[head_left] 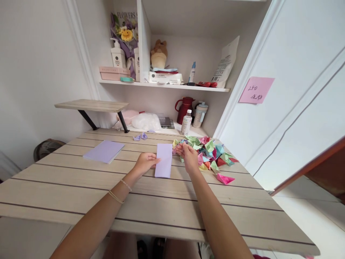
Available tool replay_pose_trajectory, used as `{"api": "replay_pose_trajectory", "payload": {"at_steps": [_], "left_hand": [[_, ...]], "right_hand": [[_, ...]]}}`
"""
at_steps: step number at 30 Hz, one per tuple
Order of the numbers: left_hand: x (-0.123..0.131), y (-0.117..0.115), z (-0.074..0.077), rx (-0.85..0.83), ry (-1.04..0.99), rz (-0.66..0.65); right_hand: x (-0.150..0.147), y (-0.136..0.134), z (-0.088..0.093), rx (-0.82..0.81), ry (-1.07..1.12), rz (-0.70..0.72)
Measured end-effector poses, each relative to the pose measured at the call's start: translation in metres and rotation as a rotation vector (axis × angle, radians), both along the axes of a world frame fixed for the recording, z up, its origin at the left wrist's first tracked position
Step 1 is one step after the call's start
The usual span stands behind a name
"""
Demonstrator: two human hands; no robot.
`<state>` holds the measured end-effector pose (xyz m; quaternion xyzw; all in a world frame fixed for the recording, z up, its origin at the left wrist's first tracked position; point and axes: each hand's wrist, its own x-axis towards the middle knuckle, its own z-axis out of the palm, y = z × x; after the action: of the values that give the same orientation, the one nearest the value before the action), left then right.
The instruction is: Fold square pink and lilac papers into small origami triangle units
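Note:
A pale purple sheet of paper (164, 162), folded into a tall narrow rectangle, is in front of me at the middle of the table. My left hand (147, 162) grips its left edge, thumb on the front face. Just right of the paper is my right hand (188, 155), its fingers loosely curled and a little apart, with no paper visible in them. Behind and beside this hand lies a heap of colourful folded paper boats (210, 145). One bright pink paper boat (225, 179) sits apart, nearer to me.
A stack of purple paper (104, 151) lies on the slatted table (121, 212) at left. Two small purple folded pieces (140, 136) are farther back. A small raised shelf (91, 105) stands back left. Behind the boats are a bottle (186, 123), a red jug (185, 109) and a tumbler (199, 115).

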<state>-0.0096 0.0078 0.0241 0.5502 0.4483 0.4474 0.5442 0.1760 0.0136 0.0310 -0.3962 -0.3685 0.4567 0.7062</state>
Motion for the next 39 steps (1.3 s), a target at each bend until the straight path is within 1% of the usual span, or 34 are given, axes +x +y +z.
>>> {"api": "replay_pose_trajectory", "payload": {"at_steps": [3,5,6,7,8,10,14,16,18,22,27,32,39], "left_hand": [[-0.002,0.005,-0.001,0.015,-0.085,0.081],[-0.003,0.008,-0.001,0.033,-0.121,0.125],[-0.003,0.008,0.0,0.038,-0.132,0.14],[-0.003,0.008,0.0,0.041,-0.14,0.148],[-0.002,0.008,0.0,0.042,-0.148,0.15],[-0.001,0.007,0.0,0.042,-0.16,0.144],[-0.001,0.007,0.0,0.046,-0.168,0.139],[-0.001,0.009,-0.001,0.052,-0.164,0.149],[-0.002,0.01,-0.002,0.056,-0.161,0.157],[-0.002,0.01,-0.002,0.04,-0.182,0.147],[-0.001,0.008,0.001,0.008,-0.218,0.142],[-0.001,0.006,0.004,-0.013,-0.223,0.145],[-0.001,0.004,0.008,-0.013,-0.23,0.14]], "right_hand": [[-0.008,-0.003,-0.004,-0.146,-0.134,0.215],[-0.017,-0.005,-0.01,-0.173,-0.227,0.333],[-0.021,-0.005,-0.012,-0.156,-0.27,0.355],[-0.023,-0.005,-0.014,-0.134,-0.321,0.345],[-0.025,-0.005,-0.016,-0.109,-0.383,0.316],[-0.026,-0.004,-0.018,-0.059,-0.565,0.199],[-0.028,-0.004,-0.017,0.035,-1.048,-0.083],[-0.032,-0.006,-0.017,0.018,-1.203,-0.162],[-0.037,-0.007,-0.017,-0.028,-1.286,-0.196],[-0.042,-0.009,-0.018,-0.061,-1.35,-0.217],[-0.037,-0.009,-0.018,0.01,-1.312,-0.205],[-0.032,-0.007,-0.017,0.039,-1.273,-0.209],[-0.028,-0.007,-0.014,0.093,-1.313,-0.249]]}}
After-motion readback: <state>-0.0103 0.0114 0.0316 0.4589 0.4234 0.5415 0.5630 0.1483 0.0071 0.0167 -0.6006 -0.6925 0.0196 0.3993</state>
